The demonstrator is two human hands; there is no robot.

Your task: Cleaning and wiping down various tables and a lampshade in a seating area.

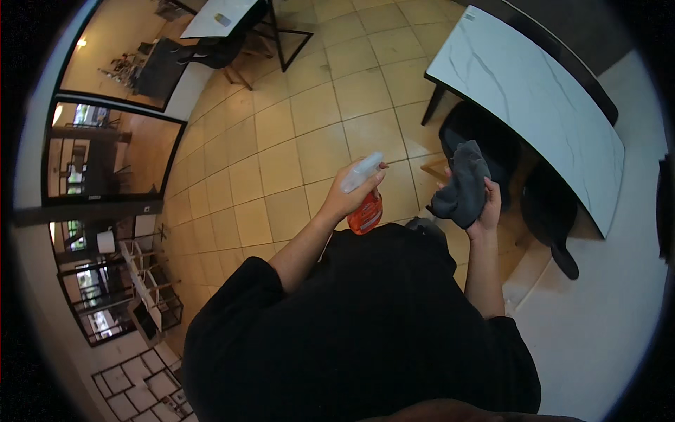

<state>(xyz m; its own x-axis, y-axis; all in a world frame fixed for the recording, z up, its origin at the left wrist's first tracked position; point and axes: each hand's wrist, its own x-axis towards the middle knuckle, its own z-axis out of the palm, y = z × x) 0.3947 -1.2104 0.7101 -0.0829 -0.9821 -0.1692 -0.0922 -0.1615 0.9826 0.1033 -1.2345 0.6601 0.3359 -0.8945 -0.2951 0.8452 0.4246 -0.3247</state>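
Observation:
My left hand (352, 191) is closed around the neck of a spray bottle (365, 215) with a whitish trigger head and orange-red body. The bottle is held upright over the tiled floor, in front of my black shirt. On the right, my right hand (486, 208) grips a bunched dark grey cloth (465, 184); some of its fingers are hidden behind the cloth. Beyond the cloth, at the upper right, stands a table with a white marble-patterned top (527, 100). Neither hand touches the table.
Black chairs (548, 205) are tucked along the near side of the marble-patterned table, beside a white wall (596, 306). Another white-topped table (213, 18) with a small object on it stands at the upper left, with a dark chair (219, 53). Black-framed glass panels (113, 150) line the left.

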